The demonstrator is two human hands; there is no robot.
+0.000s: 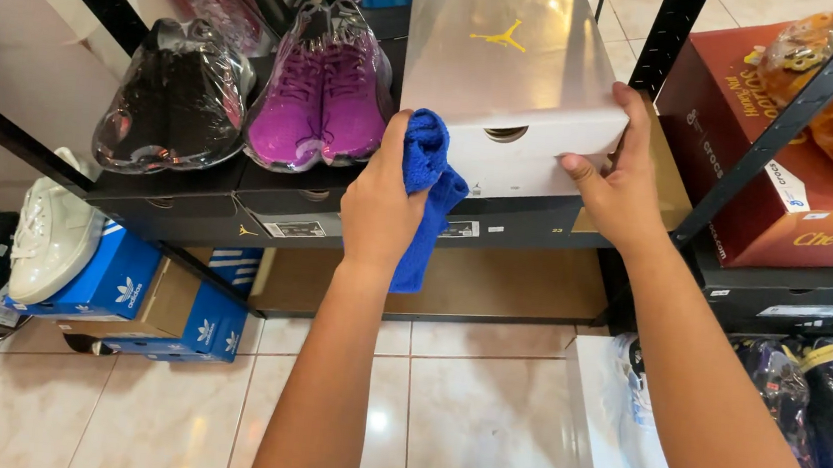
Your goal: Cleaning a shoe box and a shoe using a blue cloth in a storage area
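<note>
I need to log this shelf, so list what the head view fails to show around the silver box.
- silver shoebox: far end cut off by the top edge.
- left hand fingers: hidden by the blue cloth.
- Black boxes' labels: too small.
- Box contents: hidden by the lid.

Grey shoebox (512, 62) flat on shelf, blue cloth (427, 190) against its front
</note>
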